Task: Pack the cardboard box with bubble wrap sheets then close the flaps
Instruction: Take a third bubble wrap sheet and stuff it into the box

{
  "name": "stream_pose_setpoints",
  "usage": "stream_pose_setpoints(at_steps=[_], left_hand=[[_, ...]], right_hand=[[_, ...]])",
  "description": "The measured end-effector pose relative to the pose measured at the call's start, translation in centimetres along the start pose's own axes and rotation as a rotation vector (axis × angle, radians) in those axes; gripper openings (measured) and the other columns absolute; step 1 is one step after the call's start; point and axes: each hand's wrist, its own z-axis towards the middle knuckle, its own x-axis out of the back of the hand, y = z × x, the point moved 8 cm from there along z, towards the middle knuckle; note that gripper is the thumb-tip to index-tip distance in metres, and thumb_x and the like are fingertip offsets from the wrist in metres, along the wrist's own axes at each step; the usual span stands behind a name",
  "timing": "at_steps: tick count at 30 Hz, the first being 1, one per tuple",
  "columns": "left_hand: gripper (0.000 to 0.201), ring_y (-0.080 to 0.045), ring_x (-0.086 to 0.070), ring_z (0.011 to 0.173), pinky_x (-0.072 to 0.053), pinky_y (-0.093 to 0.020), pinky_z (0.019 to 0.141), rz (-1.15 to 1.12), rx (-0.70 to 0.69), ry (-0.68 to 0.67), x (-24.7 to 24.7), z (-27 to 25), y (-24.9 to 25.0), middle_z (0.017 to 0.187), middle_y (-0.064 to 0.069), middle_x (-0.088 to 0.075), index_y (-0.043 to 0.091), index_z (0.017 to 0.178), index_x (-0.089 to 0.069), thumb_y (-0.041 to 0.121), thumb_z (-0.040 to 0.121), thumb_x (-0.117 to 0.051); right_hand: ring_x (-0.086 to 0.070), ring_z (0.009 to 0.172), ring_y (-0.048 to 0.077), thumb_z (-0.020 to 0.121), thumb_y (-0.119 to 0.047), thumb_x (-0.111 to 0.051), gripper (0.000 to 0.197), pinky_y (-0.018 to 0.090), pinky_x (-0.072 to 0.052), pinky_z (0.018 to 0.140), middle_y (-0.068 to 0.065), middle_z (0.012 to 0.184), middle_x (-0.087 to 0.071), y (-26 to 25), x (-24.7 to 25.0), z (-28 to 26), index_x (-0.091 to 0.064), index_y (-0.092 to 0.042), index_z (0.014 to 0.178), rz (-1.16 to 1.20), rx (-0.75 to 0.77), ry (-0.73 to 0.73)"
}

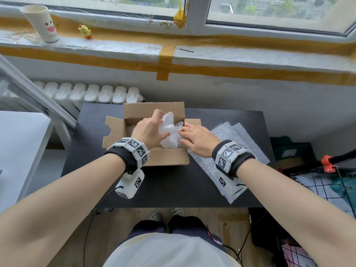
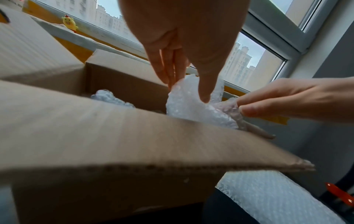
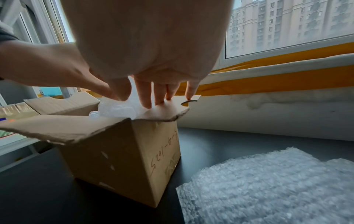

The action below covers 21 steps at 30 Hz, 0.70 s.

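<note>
An open cardboard box point(image 1: 167, 157) stands on the black table point(image 1: 173, 185) with its flaps spread outward. My left hand point(image 1: 162, 123) is over the box mouth and pinches a crumpled bubble wrap sheet point(image 1: 169, 132) between thumb and fingers point(image 2: 168, 72). My right hand point(image 1: 182, 135) reaches in from the right. Its straight fingers point(image 3: 145, 94) touch the wrap's edge and rest on the right flap point(image 3: 172, 109). Another crumpled sheet point(image 2: 109, 97) lies inside the box at the left. Flat bubble wrap sheets point(image 1: 240, 137) are stacked on the table to the right of the box.
A radiator point(image 1: 92, 93) and a taped windowsill with a paper cup point(image 1: 41, 24) and a yellow toy point(image 1: 84, 31) lie behind the table. A white surface point(image 1: 19, 141) adjoins the left side, and a wire rack point(image 1: 327, 189) the right.
</note>
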Motion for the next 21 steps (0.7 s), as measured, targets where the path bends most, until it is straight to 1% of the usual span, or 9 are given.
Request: stream_pose_setpoints(at_steps=[3, 5, 7, 8, 9, 11, 14, 17, 21], left_hand=[[0.039, -0.032, -0.059, 0.109, -0.045, -0.038, 0.091, 0.038, -0.130, -0.080, -1.4, -0.3, 1.0, 0.119, -0.011, -0.064, 0.010, 0.124, -0.052, 0.025, 0.089, -0.059], [0.039, -0.027, -0.051, 0.123, -0.040, -0.036, 0.102, 0.031, -0.204, -0.144, -2.4, -0.3, 1.7, 0.134, -0.009, -0.055, 0.012, 0.132, -0.050, 0.021, 0.094, -0.048], [0.041, -0.021, -0.040, 0.133, -0.031, -0.032, 0.111, 0.031, -0.233, -0.246, -3.7, 0.0, 2.1, 0.145, -0.004, -0.043, 0.016, 0.137, -0.044, 0.017, 0.097, -0.038], [0.042, -0.022, -0.040, 0.133, -0.031, -0.032, 0.110, 0.046, -0.215, -0.308, -4.3, 0.1, 2.1, 0.146, -0.004, -0.041, 0.019, 0.139, -0.041, 0.017, 0.098, -0.033], [0.043, -0.026, -0.044, 0.129, -0.035, -0.035, 0.107, 0.071, -0.180, -0.368, -5.0, 0.3, 1.8, 0.144, -0.006, -0.044, 0.021, 0.140, -0.038, 0.018, 0.098, -0.030], [0.039, -0.037, -0.056, 0.111, -0.045, -0.042, 0.094, 0.151, -0.115, -0.425, -5.8, 0.6, 1.2, 0.130, -0.017, -0.055, 0.022, 0.136, -0.037, 0.018, 0.098, -0.030], [0.026, -0.040, -0.061, 0.092, -0.049, -0.045, 0.081, 0.167, -0.064, -0.384, -5.9, 1.3, 1.2, 0.109, -0.022, -0.064, 0.011, 0.121, -0.037, 0.019, 0.096, -0.040], [0.025, -0.039, -0.062, 0.090, -0.048, -0.041, 0.077, 0.101, -0.040, -0.252, -4.8, 2.2, 1.3, 0.101, -0.020, -0.065, 0.008, 0.110, -0.045, 0.024, 0.092, -0.053], [0.019, -0.029, -0.059, 0.089, -0.045, -0.037, 0.075, 0.133, -0.180, -0.103, -3.0, 2.2, 1.8, 0.098, -0.009, -0.065, 0.008, 0.088, -0.064, 0.026, 0.085, -0.065]], right_hand=[[-0.053, 0.114, 0.024, 0.091, -0.012, -0.046, 0.025, 0.042, -0.046, 0.093, 0.004, 0.115, -0.061, 0.6, 1.1, -0.3, -0.063, -0.006, 0.108, 0.129, -0.041, 0.132], [-0.058, 0.099, 0.027, 0.087, -0.011, -0.049, 0.020, 0.042, -0.051, 0.081, 0.005, 0.110, -0.062, 1.3, 1.8, -0.6, -0.062, -0.006, 0.101, 0.166, -0.089, 0.221], [-0.058, 0.102, 0.027, 0.086, -0.012, -0.053, 0.023, 0.040, -0.050, 0.083, 0.005, 0.119, -0.060, 1.9, 2.1, -0.9, -0.058, -0.007, 0.108, 0.172, -0.113, 0.280], [-0.057, 0.106, 0.026, 0.086, -0.015, -0.055, 0.029, 0.040, -0.050, 0.085, 0.005, 0.124, -0.058, 2.2, 2.1, -0.9, -0.055, -0.009, 0.115, 0.173, -0.116, 0.291], [-0.055, 0.112, 0.024, 0.087, -0.018, -0.055, 0.036, 0.040, -0.049, 0.090, 0.004, 0.130, -0.055, 2.4, 2.0, -1.0, -0.051, -0.011, 0.122, 0.168, -0.112, 0.295], [-0.046, 0.127, 0.020, 0.089, -0.023, -0.054, 0.046, 0.039, -0.043, 0.102, 0.003, 0.141, -0.047, 2.4, 1.5, -1.0, -0.046, -0.014, 0.133, 0.137, -0.079, 0.273], [-0.036, 0.137, 0.021, 0.091, -0.026, -0.050, 0.047, 0.038, -0.033, 0.112, 0.008, 0.145, -0.043, 1.4, 0.7, -1.0, -0.046, -0.010, 0.135, 0.045, 0.028, 0.202], [-0.046, 0.130, 0.027, 0.089, -0.034, -0.038, 0.050, 0.040, -0.036, 0.107, 0.013, 0.136, -0.054, 0.0, 0.0, -1.4, -0.053, -0.007, 0.129, -0.045, 0.130, 0.154], [-0.049, 0.127, 0.026, 0.090, -0.034, -0.028, 0.053, 0.039, -0.035, 0.107, 0.010, 0.133, -0.057, -0.5, -0.8, -1.5, -0.054, -0.007, 0.128, -0.126, 0.172, 0.119]])
